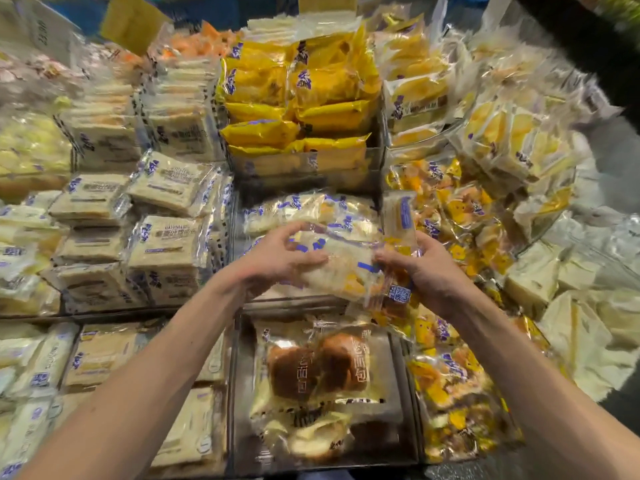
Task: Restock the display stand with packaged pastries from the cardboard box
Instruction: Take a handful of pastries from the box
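Both hands hold clear-wrapped pale pastry packets (341,268) with blue print over the middle compartment of the tiered display stand (239,237). My left hand (277,258) grips the packets' left side, fingers curled over the top. My right hand (426,271) grips their right end, with another upright packet (400,216) by its fingers. More of the same packets (311,211) lie in the compartment behind. The cardboard box is not in view.
Yellow-wrapped packets (304,95) fill the tier above. White sandwich-bread packets (166,188) stack on the left. Brown bun packets (311,368) lie in the front compartment below my hands. Orange-yellow pastry packets (450,209) and pale triangular ones (571,323) crowd the right.
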